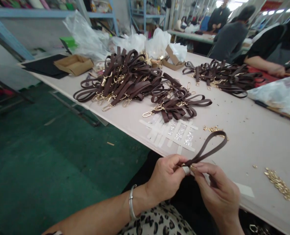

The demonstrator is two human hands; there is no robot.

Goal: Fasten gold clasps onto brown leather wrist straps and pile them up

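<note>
Brown strap pinched at its lower end

Your left hand and right hand both have thumb and fingertips closed on the strap's lower end; whether they also grip a small metal piece, you can't tell. The strap sits over the table's near edge, its loop rising toward two o'clock. Expect it light, springy and hard to damage; grip it flat by the joined end. It looks narrow, dark and matt. At eleven o'clock lies a heap of similar straps.
</note>
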